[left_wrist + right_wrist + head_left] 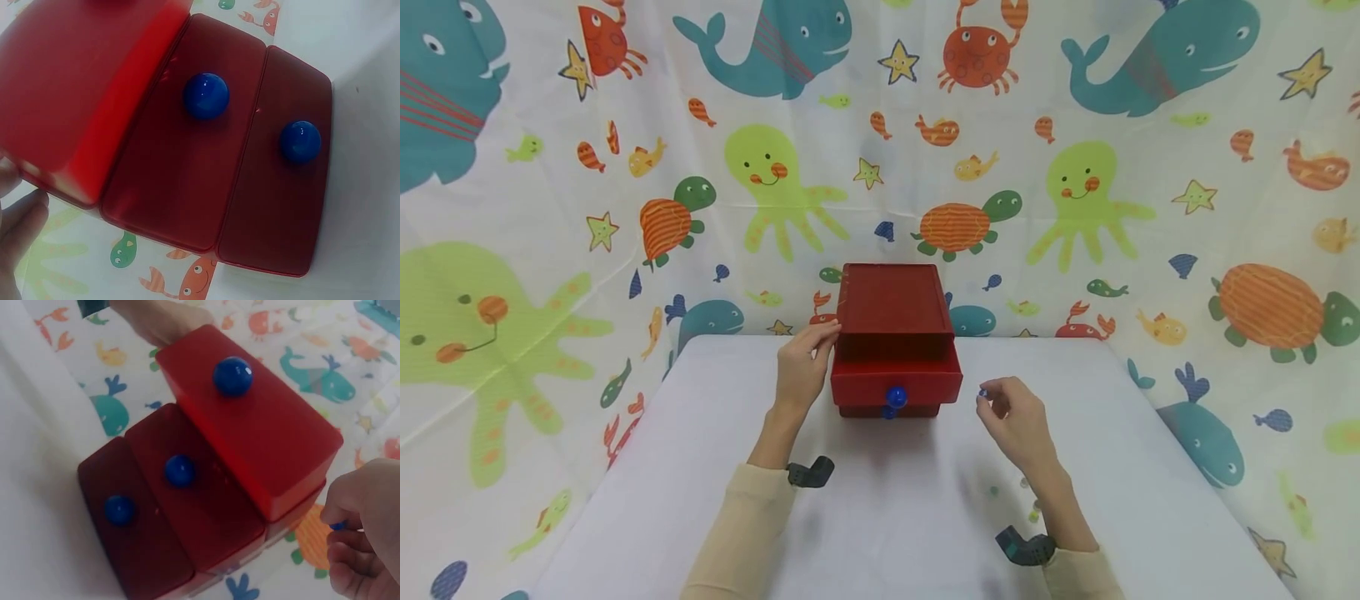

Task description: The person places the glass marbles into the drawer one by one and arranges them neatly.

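A small red drawer cabinet [891, 300] stands at the back of the table, its top drawer [880, 385] pulled out toward me. Round blue knobs [180, 470] sit on the drawer fronts, one on each. My left hand [802, 367] is at the cabinet's left side, fingertips touching near its upper front edge. In the left wrist view its fingers [25, 222] lie beside the top drawer. To the right of the drawer, apart from it, my right hand [1018, 421] pinches a small blue bead-like piece [337, 525] between thumb and finger. The drawer's inside is mostly hidden in shadow.
Several tiny round pieces [1033, 517], greenish and yellowish, lie on the white tabletop [880, 508] beside the right forearm. A curtain [880, 183] printed with sea animals hangs behind the cabinet and around both sides. Each wrist wears a dark camera band [1026, 547].
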Demonstrator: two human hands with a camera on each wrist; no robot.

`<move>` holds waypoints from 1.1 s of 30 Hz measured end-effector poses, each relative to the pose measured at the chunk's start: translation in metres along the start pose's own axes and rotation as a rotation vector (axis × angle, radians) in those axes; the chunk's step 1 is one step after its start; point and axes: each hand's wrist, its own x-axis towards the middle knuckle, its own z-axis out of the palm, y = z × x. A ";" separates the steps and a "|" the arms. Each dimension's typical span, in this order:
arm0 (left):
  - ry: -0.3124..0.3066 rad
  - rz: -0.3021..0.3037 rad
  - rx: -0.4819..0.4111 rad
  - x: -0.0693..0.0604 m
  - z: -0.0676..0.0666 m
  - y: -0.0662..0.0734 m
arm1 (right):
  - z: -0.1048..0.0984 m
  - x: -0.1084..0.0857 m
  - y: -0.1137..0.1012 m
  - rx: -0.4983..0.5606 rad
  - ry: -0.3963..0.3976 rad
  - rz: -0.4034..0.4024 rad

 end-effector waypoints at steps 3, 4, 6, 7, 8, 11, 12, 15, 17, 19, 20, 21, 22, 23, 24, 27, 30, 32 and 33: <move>-0.003 -0.020 -0.003 0.000 0.000 -0.001 | -0.001 0.006 -0.005 0.014 0.036 -0.040; -0.004 -0.023 -0.001 0.000 0.000 -0.001 | -0.001 0.008 -0.007 0.020 0.041 -0.043; -0.008 -0.028 0.002 -0.001 0.000 -0.001 | -0.002 0.012 -0.010 0.029 0.049 -0.042; -0.012 -0.033 0.004 -0.001 -0.001 0.000 | -0.002 0.013 -0.012 0.032 0.051 -0.037; -0.013 -0.035 0.005 -0.001 -0.001 -0.001 | -0.003 0.015 -0.013 0.035 0.053 -0.036; -0.014 -0.034 0.006 -0.001 -0.001 -0.001 | -0.005 0.020 -0.018 0.046 0.060 -0.041; -0.014 -0.035 0.002 -0.001 -0.001 -0.001 | -0.006 0.022 -0.019 0.050 0.062 -0.043; -0.007 -0.028 0.001 -0.001 0.000 -0.001 | -0.007 0.027 -0.022 0.061 0.068 -0.052; -0.003 -0.023 -0.002 -0.001 0.001 -0.002 | -0.008 0.030 -0.024 0.066 0.073 -0.057; -0.004 -0.025 0.003 -0.001 0.002 -0.002 | -0.008 0.032 -0.026 0.065 0.078 -0.061; -0.005 -0.027 0.002 -0.001 0.002 -0.002 | -0.008 0.034 -0.027 0.066 0.080 -0.068; -0.008 -0.031 0.001 -0.001 0.002 -0.001 | -0.007 0.035 -0.028 0.067 0.082 -0.071; -0.011 -0.034 0.000 -0.001 0.001 -0.001 | -0.007 0.036 -0.029 0.070 0.084 -0.077; -0.014 -0.036 0.000 -0.001 0.001 -0.001 | -0.006 0.037 -0.030 0.075 0.085 -0.083; -0.017 -0.039 0.001 -0.001 0.001 0.000 | -0.006 0.039 -0.030 0.077 0.088 -0.090; -0.017 -0.046 -0.003 0.000 0.001 0.001 | -0.004 0.044 -0.032 0.091 0.086 -0.110; -0.012 -0.047 -0.006 0.000 0.001 0.001 | -0.002 0.048 -0.033 0.102 0.067 -0.116; -0.010 -0.049 -0.008 -0.001 0.001 0.000 | 0.000 0.050 -0.034 0.104 0.043 -0.106; -0.010 -0.049 -0.007 -0.001 0.001 0.000 | 0.000 0.051 -0.035 0.105 0.030 -0.098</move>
